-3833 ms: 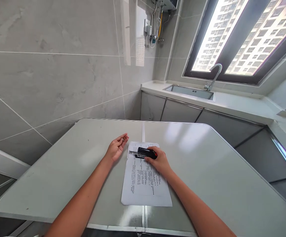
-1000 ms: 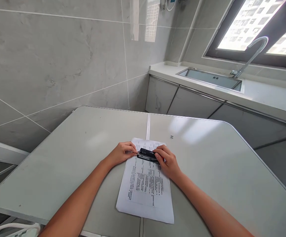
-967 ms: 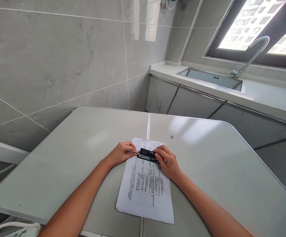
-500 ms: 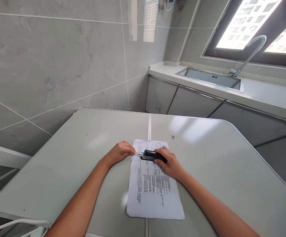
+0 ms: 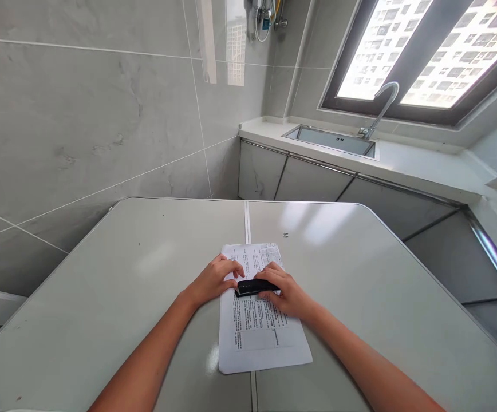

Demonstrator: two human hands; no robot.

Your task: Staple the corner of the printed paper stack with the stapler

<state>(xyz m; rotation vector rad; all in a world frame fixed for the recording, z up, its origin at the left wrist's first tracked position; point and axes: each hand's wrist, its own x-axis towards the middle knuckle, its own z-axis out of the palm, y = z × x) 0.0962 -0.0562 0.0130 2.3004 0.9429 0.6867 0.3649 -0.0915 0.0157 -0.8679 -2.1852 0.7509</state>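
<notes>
On a stack of printed paper sheets (image 5: 265,349) lies a black stapler (image 5: 248,287), its front end pointing left. My right hand (image 5: 285,292) is wrapped round the rear part of the stapler and hides that end. My left hand (image 5: 219,278) is at the stapler's front, the thumb touching or almost touching its tip. Its other fingers curve forward over the sheets, apart from the thumb. No metal tray sticks out of the stapler. Two small strips of staples (image 5: 286,234) lie on the folding table (image 5: 180,234) beyond the sheets.
The table has a seam (image 5: 247,220) down its middle. Behind it is a grey tiled wall (image 5: 94,131). A counter (image 5: 420,163) with a sink (image 5: 334,140) and a tap (image 5: 386,106) runs along the right under a window (image 5: 381,51).
The stapler's silver tray, which stuck out on the left by my left fingers, has gone inside. My left hand has moved right, over the paper. The view has shifted to the right.
</notes>
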